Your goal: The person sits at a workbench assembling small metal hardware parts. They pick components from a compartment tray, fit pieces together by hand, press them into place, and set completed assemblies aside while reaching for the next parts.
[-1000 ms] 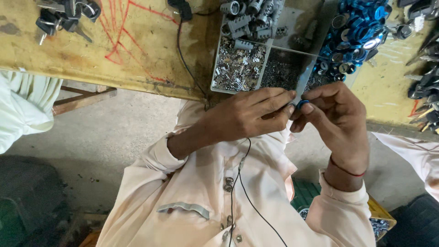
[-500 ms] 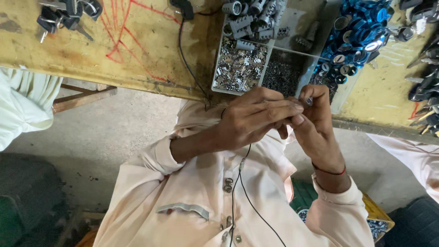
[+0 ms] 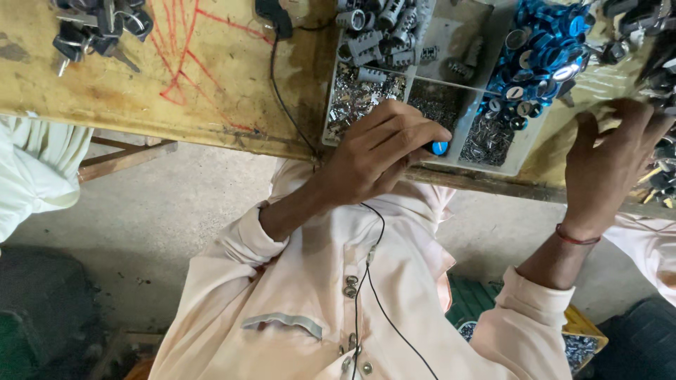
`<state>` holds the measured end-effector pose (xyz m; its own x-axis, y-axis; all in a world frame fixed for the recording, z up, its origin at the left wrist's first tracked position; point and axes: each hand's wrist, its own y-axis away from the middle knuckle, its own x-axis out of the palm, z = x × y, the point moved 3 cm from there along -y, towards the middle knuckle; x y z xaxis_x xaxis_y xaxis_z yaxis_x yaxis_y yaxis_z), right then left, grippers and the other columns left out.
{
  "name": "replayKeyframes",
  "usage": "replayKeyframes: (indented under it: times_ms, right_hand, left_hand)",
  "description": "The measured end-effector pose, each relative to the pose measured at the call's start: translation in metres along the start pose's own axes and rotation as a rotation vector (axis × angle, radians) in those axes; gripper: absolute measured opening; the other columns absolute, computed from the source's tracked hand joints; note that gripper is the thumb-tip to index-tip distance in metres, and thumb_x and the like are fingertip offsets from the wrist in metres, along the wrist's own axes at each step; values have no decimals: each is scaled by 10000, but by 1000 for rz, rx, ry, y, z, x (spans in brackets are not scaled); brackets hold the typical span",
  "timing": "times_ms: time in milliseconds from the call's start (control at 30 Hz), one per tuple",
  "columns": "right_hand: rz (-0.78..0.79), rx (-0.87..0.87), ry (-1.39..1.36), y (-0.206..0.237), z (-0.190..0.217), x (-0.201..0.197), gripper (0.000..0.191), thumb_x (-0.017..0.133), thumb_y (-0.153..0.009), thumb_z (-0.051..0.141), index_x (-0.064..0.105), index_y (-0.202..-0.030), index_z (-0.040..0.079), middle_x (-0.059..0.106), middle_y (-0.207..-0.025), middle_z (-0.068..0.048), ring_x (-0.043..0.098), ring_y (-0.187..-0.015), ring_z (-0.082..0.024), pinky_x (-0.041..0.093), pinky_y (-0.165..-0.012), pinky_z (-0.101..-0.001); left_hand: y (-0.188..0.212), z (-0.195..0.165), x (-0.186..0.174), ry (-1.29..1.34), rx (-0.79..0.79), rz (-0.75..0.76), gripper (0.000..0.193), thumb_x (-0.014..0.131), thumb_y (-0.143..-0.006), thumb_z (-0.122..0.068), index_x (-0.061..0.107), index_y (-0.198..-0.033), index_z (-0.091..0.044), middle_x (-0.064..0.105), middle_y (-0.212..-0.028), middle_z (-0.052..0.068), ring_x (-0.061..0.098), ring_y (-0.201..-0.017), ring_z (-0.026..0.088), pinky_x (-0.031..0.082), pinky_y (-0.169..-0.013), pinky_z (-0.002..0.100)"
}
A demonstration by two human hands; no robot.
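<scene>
Meanwhile left hand (image 3: 377,158) pinches a small blue round cap (image 3: 440,148) over the divided grey parts tray (image 3: 451,32); right hand (image 3: 609,165), fingers spread wide, rests on the yellow worktable (image 3: 141,77).

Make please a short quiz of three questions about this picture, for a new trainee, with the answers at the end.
1. True or false: the left hand holds a small blue part in its fingertips.
2. Where is the right hand? A) flat on the yellow table, to the right of the tray; B) inside the tray; C) on the keys.
3. Fill in: the heap of blue caps lies in the tray's ____ compartment.

Key: 1 true. 2 A. 3 right.
</scene>
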<state>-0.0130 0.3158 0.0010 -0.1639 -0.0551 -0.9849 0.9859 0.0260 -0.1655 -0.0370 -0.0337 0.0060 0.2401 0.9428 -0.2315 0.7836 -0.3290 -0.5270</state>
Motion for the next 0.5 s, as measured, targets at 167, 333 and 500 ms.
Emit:
replayKeyframes:
  times_ms: [167,333,500]
  right_hand:
    - [-23,243,-221,14,-22,14,377,694,-992,-13,524,-1328,-3,552,-1310,-189,585,-1160,-361,521,-906,-433]
    - [-96,24,109,10,-23,10,485,778,-902,-32,535,-1321,-5,612,-1239,-161,590,-1055,-368,474,-869,-468]
    - [-79,43,-75,8,-35,11,354,701,-955,-84,574,-1281,-32,655,-1186,-197,646,-1002,-357,502,-881,-454]
  left_hand:
    - [-1,0,1,36,-20,13,386,757,-997,19,583,-1332,-63,643,-1175,58,619,-1105,267,553,-939,374]
    - [-1,-1,1,39,-34,29,379,755,-997,30,586,-1325,-59,639,-1154,61,619,-1063,262,548,-922,372]
    - [-1,-3,1,30,-47,23,376,753,-995,30,590,-1322,-59,635,-1137,63,621,-1045,253,546,-912,368]
